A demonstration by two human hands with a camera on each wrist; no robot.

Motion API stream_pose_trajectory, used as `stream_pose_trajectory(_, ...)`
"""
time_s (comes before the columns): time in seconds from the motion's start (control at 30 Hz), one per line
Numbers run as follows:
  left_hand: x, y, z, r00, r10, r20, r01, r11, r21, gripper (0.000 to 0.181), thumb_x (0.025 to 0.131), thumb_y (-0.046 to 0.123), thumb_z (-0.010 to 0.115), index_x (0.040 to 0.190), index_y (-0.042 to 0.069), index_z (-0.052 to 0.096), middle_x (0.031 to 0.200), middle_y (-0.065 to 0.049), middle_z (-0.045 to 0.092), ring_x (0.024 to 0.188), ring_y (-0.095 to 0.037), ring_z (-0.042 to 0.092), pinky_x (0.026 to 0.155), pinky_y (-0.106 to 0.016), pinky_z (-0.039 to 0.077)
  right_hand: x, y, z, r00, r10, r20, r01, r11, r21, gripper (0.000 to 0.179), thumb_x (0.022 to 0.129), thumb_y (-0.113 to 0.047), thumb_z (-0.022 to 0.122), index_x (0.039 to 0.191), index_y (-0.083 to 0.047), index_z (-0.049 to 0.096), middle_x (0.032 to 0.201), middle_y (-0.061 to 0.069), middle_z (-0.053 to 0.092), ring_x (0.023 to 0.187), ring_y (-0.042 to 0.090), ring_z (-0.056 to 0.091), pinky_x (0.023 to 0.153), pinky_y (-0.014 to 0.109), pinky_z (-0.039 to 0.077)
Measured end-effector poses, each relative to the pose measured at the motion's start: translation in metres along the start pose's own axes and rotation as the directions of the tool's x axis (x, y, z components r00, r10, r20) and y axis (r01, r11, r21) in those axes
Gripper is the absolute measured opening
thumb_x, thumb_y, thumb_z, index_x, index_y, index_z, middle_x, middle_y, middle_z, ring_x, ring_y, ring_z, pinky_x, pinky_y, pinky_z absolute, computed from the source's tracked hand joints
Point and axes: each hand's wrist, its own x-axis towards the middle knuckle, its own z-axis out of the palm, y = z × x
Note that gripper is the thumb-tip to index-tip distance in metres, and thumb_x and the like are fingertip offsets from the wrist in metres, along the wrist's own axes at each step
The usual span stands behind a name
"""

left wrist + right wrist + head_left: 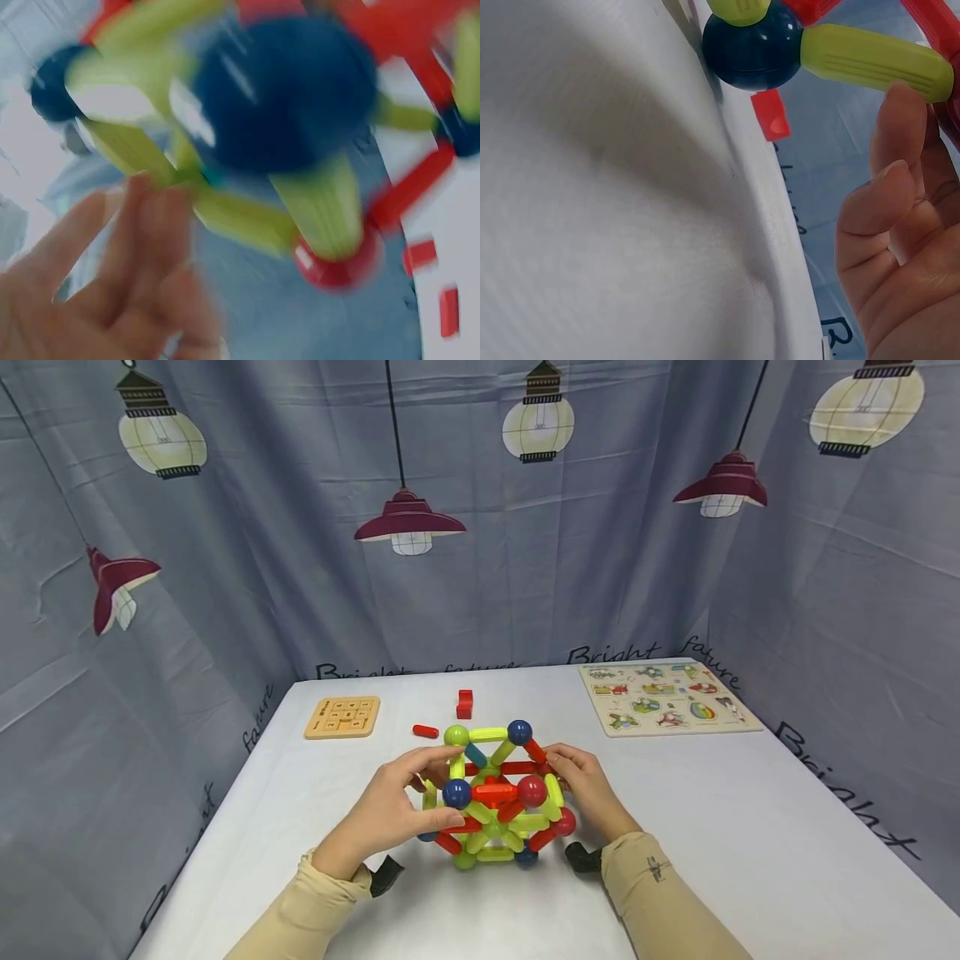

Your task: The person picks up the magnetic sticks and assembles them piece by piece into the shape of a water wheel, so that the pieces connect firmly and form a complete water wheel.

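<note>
A magnetic ball-and-rod structure (493, 792), with yellow-green, red and teal rods joined by coloured balls, is between both hands over the white table. At its left side the left hand (382, 806) grips it, thumb low at the front and fingers higher up. In the left wrist view, blurred fingertips (161, 195) meet a yellow-green rod near a large dark blue ball (285, 94). The right hand (592, 789) holds the right side. Its fingertips (904, 97) touch a yellow-green rod (877, 60) in the right wrist view; the thumb's contact is unclear.
Behind the structure lie a loose red rod (425, 731) and red blocks (465, 703). A wooden number puzzle (311, 732) is at the back left of the table (750, 835). At the back right lies a picture puzzle board (637, 689). Grey-blue printed curtains (480, 602) surround the table.
</note>
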Motion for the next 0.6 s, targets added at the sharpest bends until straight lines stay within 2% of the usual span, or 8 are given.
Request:
stream_pose_trajectory(0.1, 0.010, -0.019, -0.009, 0.984, -0.072, -0.164, 0.064, 0.997, -0.052, 0.033, 0.101, 0.026, 0.066, 0.132, 0.016, 0.066, 0.094, -0.001, 0.070, 0.086, -0.017, 0.068, 0.075, -0.031, 0.055, 0.000, -0.001, 0.000, 1.000, 0.006, -0.009, -0.006, 1.000, -0.001, 0.036, 0.108, -0.027, 0.049, 0.122, 0.000, 0.068, 0.114, 0.017, 0.071, 0.094, 0.020, 0.069, 0.084, 0.030, 0.058)
stream_pose_trajectory(0.2, 0.029, -0.053, -0.016, 0.930, -0.261, -0.260, 0.249, 0.965, -0.079, 0.032, 0.109, 0.027, 0.049, 0.134, 0.013, 0.063, 0.101, -0.013, 0.071, 0.089, -0.025, 0.070, 0.075, -0.033, 0.055, 0.001, -0.001, -0.001, 1.000, 0.007, -0.023, -0.008, 1.000, -0.008, 0.035, 0.108, -0.026, 0.049, 0.121, -0.001, 0.068, 0.113, 0.016, 0.071, 0.094, 0.021, 0.068, 0.084, 0.032, 0.057)
stream_pose_trajectory(0.27, 0.042, -0.079, -0.016, 0.895, -0.383, -0.228, 0.394, 0.919, 0.001, 0.037, 0.109, 0.025, 0.046, 0.142, 0.013, 0.057, 0.118, -0.016, 0.070, 0.105, -0.030, 0.069, 0.084, -0.038, 0.056, 0.001, -0.001, -0.001, 1.000, 0.003, -0.026, -0.003, 1.000, -0.007, 0.035, 0.108, -0.026, 0.049, 0.121, 0.000, 0.068, 0.113, 0.017, 0.071, 0.093, 0.020, 0.068, 0.083, 0.032, 0.057)
stream_pose_trajectory(0.33, 0.052, -0.104, -0.014, 0.881, -0.449, -0.150, 0.469, 0.869, 0.155, 0.045, 0.108, 0.018, 0.046, 0.152, 0.012, 0.046, 0.139, -0.018, 0.061, 0.124, -0.035, 0.062, 0.099, -0.046, 0.053, 0.001, 0.000, 0.000, 1.000, -0.002, -0.017, 0.001, 1.000, -0.010, 0.035, 0.108, -0.026, 0.049, 0.121, 0.001, 0.067, 0.113, 0.019, 0.071, 0.091, 0.020, 0.068, 0.082, 0.031, 0.057)
stream_pose_trajectory(0.4, 0.060, -0.124, -0.008, 0.880, -0.470, -0.062, 0.465, 0.830, 0.307, 0.052, 0.106, 0.012, 0.046, 0.158, 0.009, 0.038, 0.155, -0.020, 0.046, 0.140, -0.040, 0.049, 0.112, -0.053, 0.044, 0.001, 0.001, 0.000, 1.000, -0.005, -0.002, 0.005, 1.000, -0.012, 0.036, 0.108, -0.026, 0.049, 0.122, 0.003, 0.066, 0.113, 0.021, 0.071, 0.091, 0.019, 0.068, 0.080, 0.029, 0.056)
stream_pose_trajectory(0.47, 0.069, -0.137, -0.003, 0.882, -0.472, 0.010, 0.425, 0.804, 0.416, 0.056, 0.105, 0.007, 0.047, 0.160, 0.007, 0.035, 0.164, -0.021, 0.034, 0.148, -0.044, 0.038, 0.117, -0.061, 0.034, 0.000, 0.002, 0.000, 1.000, -0.007, 0.003, 0.008, 1.000, -0.013, 0.037, 0.108, -0.026, 0.049, 0.122, 0.003, 0.066, 0.113, 0.021, 0.071, 0.091, 0.018, 0.068, 0.080, 0.028, 0.056)
stream_pose_trajectory(0.53, 0.077, -0.143, 0.002, 0.883, -0.465, 0.065, 0.374, 0.781, 0.499, 0.056, 0.104, 0.006, 0.048, 0.159, 0.007, 0.037, 0.166, -0.020, 0.030, 0.150, -0.045, 0.034, 0.117, -0.065, 0.031, 0.000, 0.002, 0.000, 1.000, -0.011, 0.004, 0.011, 1.000, -0.013, 0.037, 0.108, -0.027, 0.049, 0.123, 0.003, 0.066, 0.114, 0.021, 0.071, 0.092, 0.018, 0.067, 0.081, 0.028, 0.056)
stream_pose_trajectory(0.6, 0.084, -0.146, 0.005, 0.883, -0.460, 0.093, 0.338, 0.760, 0.555, 0.054, 0.104, 0.008, 0.052, 0.157, 0.007, 0.042, 0.164, -0.018, 0.035, 0.148, -0.044, 0.038, 0.115, -0.066, 0.033, -0.001, 0.001, 0.000, 1.000, -0.016, -0.002, 0.016, 1.000, -0.014, 0.037, 0.108, -0.026, 0.049, 0.123, 0.003, 0.066, 0.114, 0.021, 0.071, 0.092, 0.018, 0.067, 0.081, 0.028, 0.056)
